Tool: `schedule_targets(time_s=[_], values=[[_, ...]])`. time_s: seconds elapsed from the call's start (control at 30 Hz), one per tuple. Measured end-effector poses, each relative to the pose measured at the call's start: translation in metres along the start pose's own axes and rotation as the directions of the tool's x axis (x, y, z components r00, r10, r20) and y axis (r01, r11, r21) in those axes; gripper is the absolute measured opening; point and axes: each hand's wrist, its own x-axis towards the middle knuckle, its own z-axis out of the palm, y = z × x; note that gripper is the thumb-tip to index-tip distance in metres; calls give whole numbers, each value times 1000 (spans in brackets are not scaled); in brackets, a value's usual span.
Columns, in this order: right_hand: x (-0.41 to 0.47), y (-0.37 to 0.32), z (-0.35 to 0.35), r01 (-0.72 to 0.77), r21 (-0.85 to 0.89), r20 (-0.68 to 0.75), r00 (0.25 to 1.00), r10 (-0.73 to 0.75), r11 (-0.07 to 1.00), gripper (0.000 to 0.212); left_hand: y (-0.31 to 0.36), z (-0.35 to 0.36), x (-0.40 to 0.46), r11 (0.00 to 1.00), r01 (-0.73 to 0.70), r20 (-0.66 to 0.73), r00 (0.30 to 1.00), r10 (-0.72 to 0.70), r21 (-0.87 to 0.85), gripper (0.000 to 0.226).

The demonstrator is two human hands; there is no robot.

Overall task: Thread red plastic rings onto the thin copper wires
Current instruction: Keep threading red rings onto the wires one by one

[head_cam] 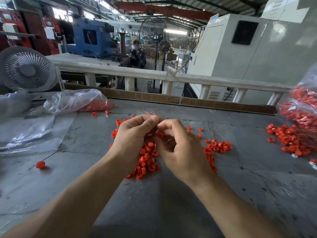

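Head view | left hand (132,134) pinches thin wires (147,113) | right hand (178,148) pinches a ring (160,134) | wires bend easily; hold near tips.

We saw even daylight falling from bright translucent roof panels (106,4) far beyond the hands, blown out to white. The grey worktable (154,203) showed only soft shadows under the forearms. Straight lines bowed strongly toward the edges. A clear crumpled plastic bag (72,100) left of the hands carried mild glare; distant machinery looked soft.
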Motion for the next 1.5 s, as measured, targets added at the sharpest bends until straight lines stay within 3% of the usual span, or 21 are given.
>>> schedule_targets(time_s=[0.3,0.6,1.0,1.17,1.3,1.5], values=[[0,7,0,-60,104,-15,998,62,993,16,4,1,-1,1000,-12,-125,992,15,28,27],[1,10,-7,-240,286,85,971,225,928,10,2,-2,2,997,80,-66,995,-80,-8,25],[-2,14,-9,-299,344,165,952,256,890,10,0,-9,6,1000,-26,-167,986,28,14,8],[-2,15,-12,-269,264,125,962,244,926,8,1,-8,7,999,28,-150,988,-24,25,27],[4,28,-25,-328,83,-85,938,335,941,5,0,-6,6,992,38,-178,984,-16,120,30],[8,67,-65,-587,-257,-351,797,492,768,6,-3,-9,8,942,19,-242,968,66,336,12]])
